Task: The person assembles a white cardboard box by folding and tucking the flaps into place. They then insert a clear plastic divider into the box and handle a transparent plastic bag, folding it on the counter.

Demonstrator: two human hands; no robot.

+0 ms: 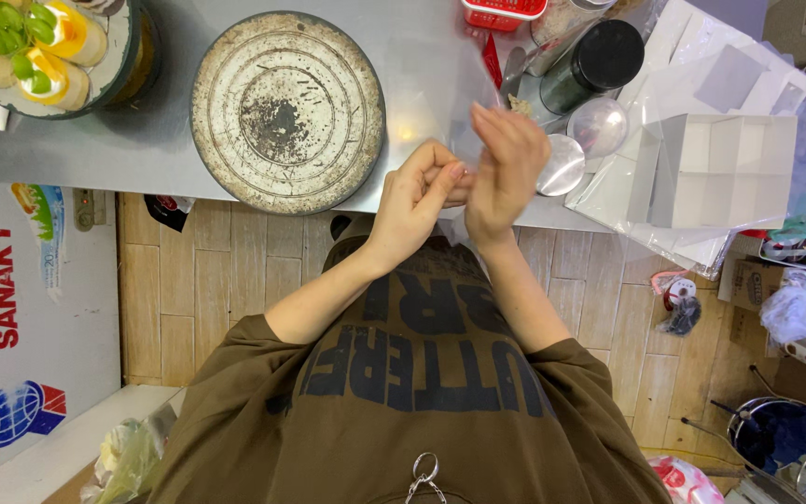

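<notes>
My left hand (414, 201) and my right hand (506, 173) meet over the front edge of the steel table (142, 140). The left fingers are curled and pinch against the right hand, whose fingers point up, flat and close together. A thin clear plastic sheet (474, 103), barely visible, rises between them, and both hands seem to grip it. A worn round metal turntable (286, 112) lies just left of the hands.
A tray of small fruit-topped cakes (48, 56) stands at the far left. A dark cylindrical jar (599, 61), two clear dome lids (597, 126) and flat white cardboard boxes (720, 168) lie to the right. A white chest cabinet (30, 308) stands below left.
</notes>
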